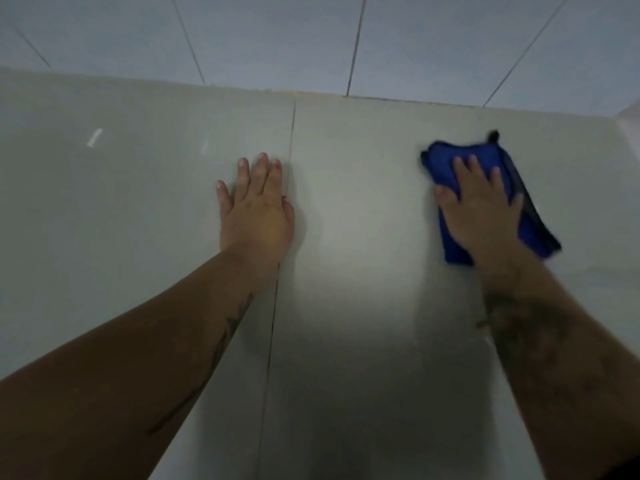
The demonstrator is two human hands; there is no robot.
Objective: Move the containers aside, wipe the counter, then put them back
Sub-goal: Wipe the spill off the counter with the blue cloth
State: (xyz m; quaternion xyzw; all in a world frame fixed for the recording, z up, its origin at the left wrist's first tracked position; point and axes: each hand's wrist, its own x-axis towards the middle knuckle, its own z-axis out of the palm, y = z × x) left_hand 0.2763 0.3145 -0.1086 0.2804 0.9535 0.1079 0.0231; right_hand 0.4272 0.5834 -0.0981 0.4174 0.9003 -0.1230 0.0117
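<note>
The left hand [256, 206] is laid palm down on the pale grey counter [363, 244], its fingers straight and held close together, nothing being grasped. Its thumb side is set just beside a thin dark seam [292, 133], which runs through the counter from beyond the fingertips back along the left forearm [138, 358]. The right hand [481, 209] is placed well apart from the left, on its far side across the seam, and is spread flat upon a blue cloth [441, 161]. Its fingers are straight and slightly fanned, so the cloth is pressed against the counter rather than gripped. The cloth is seen beyond the right fingertips and on both sides of the palm, with a dark edging [519, 192] along the little-finger side. A small black tab [493, 135] is shown at the corner farthest from the wrist; anything written on it is too blurred to be read. Dark markings are carried on the left forearm and on the right forearm [554, 341], but their forms cannot be made out. Ahead of both sets of fingertips the counter is met by a wall of large grey-blue tiles [277, 39], divided by slanting grout lines. A short bright reflection [94, 137] is caught on the surface outward of the left hand.
</note>
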